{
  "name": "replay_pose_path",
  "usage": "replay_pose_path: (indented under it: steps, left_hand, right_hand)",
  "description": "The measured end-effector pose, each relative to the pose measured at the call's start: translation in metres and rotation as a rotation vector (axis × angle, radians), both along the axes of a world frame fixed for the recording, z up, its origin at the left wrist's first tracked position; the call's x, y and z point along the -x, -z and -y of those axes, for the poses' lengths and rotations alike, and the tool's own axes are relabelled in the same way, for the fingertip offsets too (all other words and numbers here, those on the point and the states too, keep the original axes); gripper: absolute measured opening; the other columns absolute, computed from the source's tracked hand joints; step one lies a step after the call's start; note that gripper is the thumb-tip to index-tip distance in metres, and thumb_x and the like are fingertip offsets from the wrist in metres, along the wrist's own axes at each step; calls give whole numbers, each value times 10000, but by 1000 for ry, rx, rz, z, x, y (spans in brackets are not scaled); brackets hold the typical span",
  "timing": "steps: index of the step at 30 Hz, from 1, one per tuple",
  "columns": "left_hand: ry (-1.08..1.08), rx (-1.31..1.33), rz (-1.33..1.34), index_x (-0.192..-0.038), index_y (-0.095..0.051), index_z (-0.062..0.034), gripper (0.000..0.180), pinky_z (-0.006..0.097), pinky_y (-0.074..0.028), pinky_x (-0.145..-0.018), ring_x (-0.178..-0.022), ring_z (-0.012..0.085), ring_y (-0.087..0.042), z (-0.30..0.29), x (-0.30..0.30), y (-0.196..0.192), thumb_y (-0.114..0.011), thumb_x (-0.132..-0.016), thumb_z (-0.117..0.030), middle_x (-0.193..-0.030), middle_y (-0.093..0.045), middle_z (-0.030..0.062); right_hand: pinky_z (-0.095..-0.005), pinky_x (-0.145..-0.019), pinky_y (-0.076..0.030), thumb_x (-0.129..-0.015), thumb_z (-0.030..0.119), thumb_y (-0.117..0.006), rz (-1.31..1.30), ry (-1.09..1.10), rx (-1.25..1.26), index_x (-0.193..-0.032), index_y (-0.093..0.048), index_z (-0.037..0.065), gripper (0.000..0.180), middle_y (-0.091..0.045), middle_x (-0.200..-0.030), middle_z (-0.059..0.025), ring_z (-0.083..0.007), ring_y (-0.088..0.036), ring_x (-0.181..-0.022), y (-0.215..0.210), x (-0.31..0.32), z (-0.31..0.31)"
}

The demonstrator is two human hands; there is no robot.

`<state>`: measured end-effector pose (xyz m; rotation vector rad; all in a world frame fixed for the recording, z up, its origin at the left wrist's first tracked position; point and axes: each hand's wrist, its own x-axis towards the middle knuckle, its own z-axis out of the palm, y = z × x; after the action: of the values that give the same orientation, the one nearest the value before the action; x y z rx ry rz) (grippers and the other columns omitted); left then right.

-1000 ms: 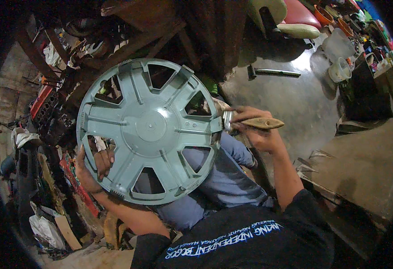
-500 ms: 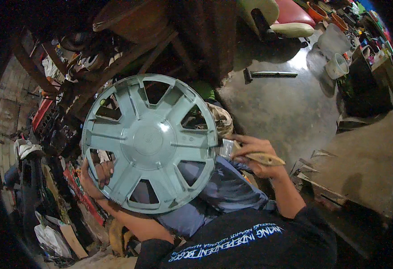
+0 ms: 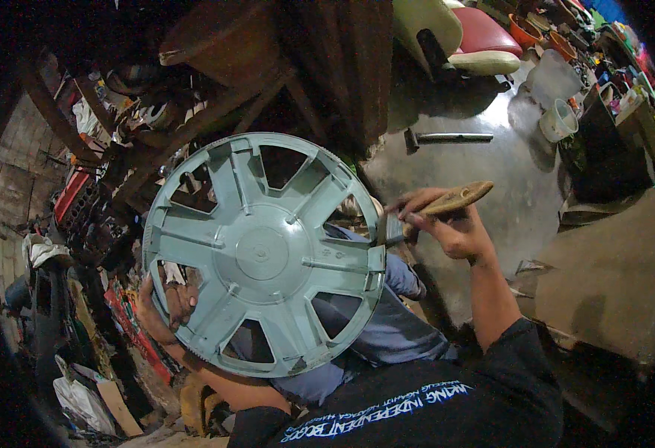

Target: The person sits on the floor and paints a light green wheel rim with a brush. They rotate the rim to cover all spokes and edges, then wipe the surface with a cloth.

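Note:
A pale grey-green wheel cover [image 3: 262, 252] with several spoke-like arms and a round hub faces me above my lap. My left hand [image 3: 167, 305] grips its lower left rim, with fingers showing through one of the openings. In my right hand [image 3: 447, 231] is a paintbrush [image 3: 458, 198] with a worn wooden handle, pinched near its metal band. The handle points up to the right. Its bristle end is against or very close to the cover's right rim; I cannot tell which.
A hammer [image 3: 451, 138] lies on the concrete floor ahead. Beyond it is a red and cream seat [image 3: 484, 33]. At the far right stand a translucent bucket [image 3: 558, 121] and a dark box [image 3: 615, 149]. Cluttered wood and a white bag [image 3: 85, 403] fill the left side.
The wheel cover has shifted right and slightly down, turning a little. My right hand has moved up, and the brush handle has swung from pointing slightly down-right to pointing up-right.

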<state>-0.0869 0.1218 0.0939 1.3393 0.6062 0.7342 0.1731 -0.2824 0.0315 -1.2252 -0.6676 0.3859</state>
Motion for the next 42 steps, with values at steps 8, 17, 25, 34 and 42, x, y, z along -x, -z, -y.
replay_pose_path:
  steps: [8,17,25,34,42]
  left_hand:
    - [42,59,47,-889,-538,-20,375,326,-422,-569,-389,168,-325,3,-6,3,-340,-1051,-294,-455,-363,38]
    - [88,176,85,-915,-536,-18,362,327,-427,-577,-401,172,-342,10,-2,29,-348,-1050,-295,-470,-377,44]
    - [129,218,98,-939,-534,-15,351,328,-433,-584,-411,176,-357,5,-11,45,-354,-1049,-296,-483,-390,48]
    - [140,250,122,-965,-532,-12,342,329,-438,-592,-423,180,-374,-6,-5,56,-361,-1047,-297,-497,-405,54]
    - [170,298,132,-989,-530,-10,335,330,-443,-600,-434,183,-389,2,0,67,-368,-1046,-298,-511,-418,58]
  right_hand:
    - [-379,-972,-500,-890,-17,-667,673,216,122,-1040,-702,52,169,-694,-1140,-128,-255,-625,-1144,-21,-54,-28]
    - [-323,-827,-543,-896,135,-666,167,237,277,-1081,-718,-6,238,-733,-1009,-136,-203,-693,-914,3,5,36]
    - [-358,-549,-571,-911,365,-628,15,250,157,-877,-721,-104,479,-702,-723,-198,-248,-683,-585,17,47,99]
    - [-347,-817,-535,-932,211,-592,146,220,468,-1255,-655,11,385,-735,-1003,-157,-203,-685,-916,-36,18,79]
    - [-312,-732,-518,-963,142,-568,191,223,473,-1382,-558,67,426,-710,-940,-158,-149,-615,-763,-44,-8,37]
